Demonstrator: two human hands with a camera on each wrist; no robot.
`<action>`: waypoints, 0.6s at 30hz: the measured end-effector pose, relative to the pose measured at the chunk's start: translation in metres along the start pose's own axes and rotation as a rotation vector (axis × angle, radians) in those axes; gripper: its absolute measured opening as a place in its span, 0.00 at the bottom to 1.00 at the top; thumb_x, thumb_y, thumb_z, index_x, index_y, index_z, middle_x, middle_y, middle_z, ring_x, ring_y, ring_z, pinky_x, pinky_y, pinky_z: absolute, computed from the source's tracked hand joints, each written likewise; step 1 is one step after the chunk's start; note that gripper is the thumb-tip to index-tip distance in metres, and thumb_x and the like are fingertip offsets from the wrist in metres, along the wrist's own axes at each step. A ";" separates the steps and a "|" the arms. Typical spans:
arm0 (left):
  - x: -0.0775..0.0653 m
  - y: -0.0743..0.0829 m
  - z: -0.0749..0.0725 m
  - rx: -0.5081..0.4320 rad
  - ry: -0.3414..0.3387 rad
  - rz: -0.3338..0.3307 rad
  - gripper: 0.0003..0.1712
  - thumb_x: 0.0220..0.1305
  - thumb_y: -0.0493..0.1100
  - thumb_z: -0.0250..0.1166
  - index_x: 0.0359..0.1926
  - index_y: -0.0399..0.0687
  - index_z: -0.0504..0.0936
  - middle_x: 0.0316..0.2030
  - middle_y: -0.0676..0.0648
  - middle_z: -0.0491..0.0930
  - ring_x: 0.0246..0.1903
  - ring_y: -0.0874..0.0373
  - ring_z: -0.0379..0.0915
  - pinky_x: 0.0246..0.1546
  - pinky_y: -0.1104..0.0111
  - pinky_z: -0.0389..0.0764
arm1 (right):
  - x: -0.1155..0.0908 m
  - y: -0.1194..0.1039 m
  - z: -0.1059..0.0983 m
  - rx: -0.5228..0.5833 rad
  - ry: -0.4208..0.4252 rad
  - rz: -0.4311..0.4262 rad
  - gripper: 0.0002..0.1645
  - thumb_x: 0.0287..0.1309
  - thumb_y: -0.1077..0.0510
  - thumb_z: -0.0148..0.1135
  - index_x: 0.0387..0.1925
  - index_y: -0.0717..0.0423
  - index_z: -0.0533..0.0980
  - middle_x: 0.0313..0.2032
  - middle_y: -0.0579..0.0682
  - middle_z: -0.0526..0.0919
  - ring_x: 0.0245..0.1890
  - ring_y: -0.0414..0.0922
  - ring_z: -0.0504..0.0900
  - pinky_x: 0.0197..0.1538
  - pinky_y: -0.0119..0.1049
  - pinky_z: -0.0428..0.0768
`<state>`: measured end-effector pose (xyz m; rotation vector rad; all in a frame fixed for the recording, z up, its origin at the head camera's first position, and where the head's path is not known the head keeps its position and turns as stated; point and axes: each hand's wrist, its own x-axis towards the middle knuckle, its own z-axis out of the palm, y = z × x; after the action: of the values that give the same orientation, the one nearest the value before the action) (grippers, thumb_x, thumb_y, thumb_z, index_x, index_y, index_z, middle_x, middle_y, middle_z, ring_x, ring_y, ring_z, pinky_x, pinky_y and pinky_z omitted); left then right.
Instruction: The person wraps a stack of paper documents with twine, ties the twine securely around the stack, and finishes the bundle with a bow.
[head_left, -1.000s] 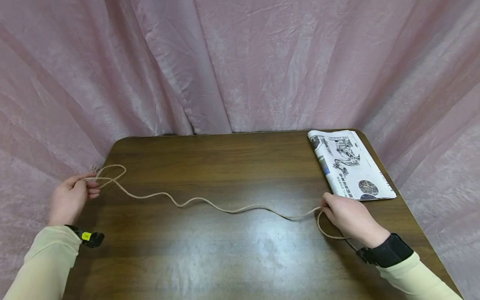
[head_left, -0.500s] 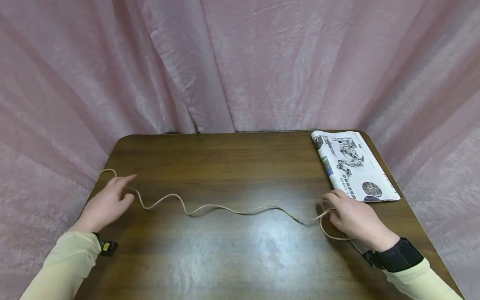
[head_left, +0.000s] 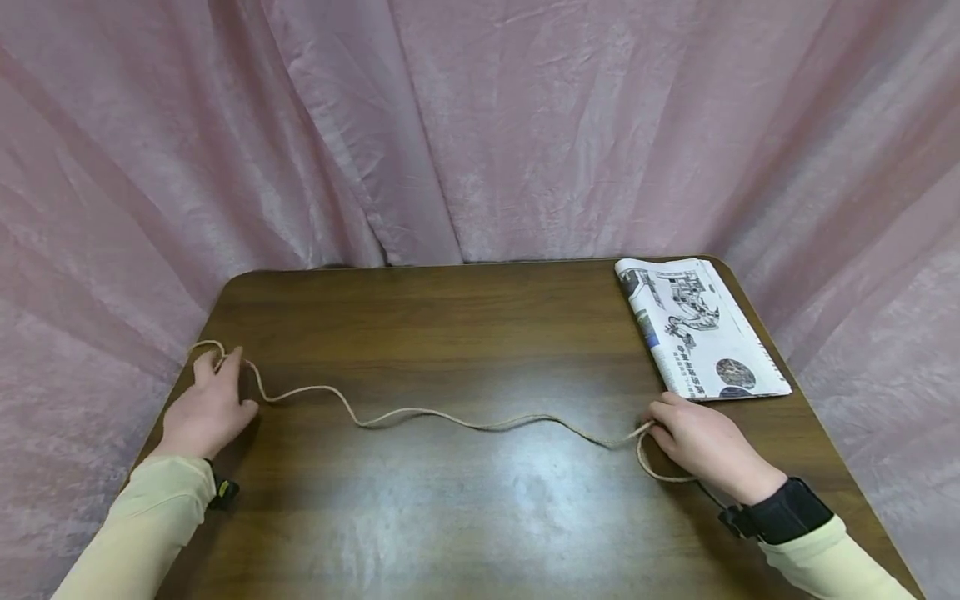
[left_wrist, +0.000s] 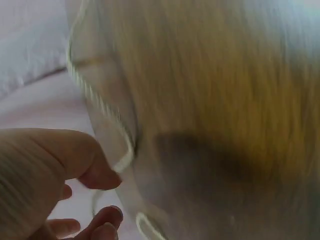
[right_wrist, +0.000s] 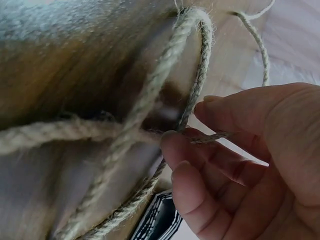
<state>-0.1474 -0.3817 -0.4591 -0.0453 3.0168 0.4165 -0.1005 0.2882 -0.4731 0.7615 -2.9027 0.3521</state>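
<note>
A thin twisted beige rope (head_left: 450,423) runs in gentle waves across the brown wooden table (head_left: 450,333). My left hand (head_left: 206,410) reaches over its far-left part, fingers spread. In the left wrist view the thumb and fingers stand apart, and the rope (left_wrist: 100,102) passes by the thumb tip. At the right, my right hand (head_left: 708,442) pinches the rope near its looped part. The right wrist view shows rope (right_wrist: 155,82) crossing itself just before the fingertips, with a strand between thumb and fingers.
A folded newspaper (head_left: 697,333) lies at the table's back right corner, just beyond my right hand. Pink curtains (head_left: 525,133) hang behind and beside the table. The rope's left part reaches the table's left edge.
My left hand has let go of the rope loop it held at the left edge, moved right and come down over the rope. The right hand loosened briefly and closed again, staying in place.
</note>
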 end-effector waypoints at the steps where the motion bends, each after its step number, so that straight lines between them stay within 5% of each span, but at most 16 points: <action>1: 0.003 -0.004 -0.002 -0.008 0.014 -0.017 0.48 0.61 0.41 0.58 0.79 0.35 0.49 0.72 0.19 0.39 0.23 0.34 0.73 0.16 0.50 0.71 | 0.000 0.000 0.000 -0.001 0.002 -0.001 0.10 0.56 0.63 0.73 0.31 0.45 0.80 0.31 0.39 0.76 0.27 0.38 0.79 0.28 0.40 0.78; 3: 0.010 -0.014 -0.006 -0.030 0.025 -0.054 0.50 0.64 0.42 0.56 0.80 0.34 0.40 0.73 0.19 0.34 0.26 0.27 0.73 0.20 0.44 0.74 | 0.000 0.000 0.001 -0.003 0.003 0.002 0.11 0.56 0.63 0.73 0.30 0.45 0.79 0.31 0.39 0.75 0.26 0.38 0.77 0.27 0.40 0.77; 5: 0.015 -0.024 -0.009 -0.046 0.028 -0.091 0.47 0.68 0.43 0.53 0.78 0.30 0.40 0.71 0.16 0.40 0.38 0.17 0.70 0.30 0.35 0.74 | 0.001 0.001 0.002 -0.002 0.001 0.003 0.11 0.56 0.63 0.73 0.31 0.45 0.79 0.31 0.39 0.75 0.26 0.38 0.77 0.27 0.40 0.77; 7: 0.018 -0.034 -0.011 -0.040 -0.001 -0.127 0.41 0.70 0.42 0.50 0.75 0.24 0.46 0.64 0.13 0.50 0.48 0.12 0.63 0.39 0.30 0.70 | 0.002 0.000 0.004 0.001 -0.004 0.003 0.10 0.57 0.62 0.72 0.31 0.45 0.79 0.31 0.40 0.76 0.26 0.38 0.78 0.28 0.40 0.77; 10: 0.019 -0.044 -0.010 -0.019 -0.084 -0.147 0.30 0.70 0.41 0.48 0.63 0.19 0.60 0.53 0.14 0.65 0.48 0.16 0.67 0.40 0.31 0.72 | 0.004 0.001 0.006 0.014 -0.011 0.004 0.09 0.58 0.62 0.72 0.33 0.46 0.80 0.32 0.40 0.77 0.28 0.39 0.80 0.30 0.40 0.79; 14: 0.021 -0.040 -0.004 -0.004 -0.117 -0.072 0.21 0.69 0.39 0.50 0.53 0.22 0.72 0.42 0.25 0.79 0.37 0.30 0.77 0.35 0.41 0.76 | 0.004 0.003 0.007 0.039 -0.014 0.026 0.10 0.56 0.65 0.72 0.35 0.48 0.81 0.33 0.41 0.78 0.31 0.40 0.81 0.33 0.42 0.81; 18: 0.019 -0.020 0.002 -0.014 -0.125 0.077 0.15 0.72 0.41 0.55 0.46 0.32 0.80 0.36 0.38 0.82 0.32 0.45 0.76 0.35 0.48 0.76 | 0.006 0.003 0.006 0.065 -0.029 0.041 0.11 0.56 0.67 0.71 0.34 0.49 0.78 0.31 0.41 0.78 0.31 0.42 0.80 0.34 0.44 0.80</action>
<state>-0.1653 -0.4011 -0.4681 0.0929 2.8993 0.4305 -0.1078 0.2862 -0.4783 0.7235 -2.9504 0.4457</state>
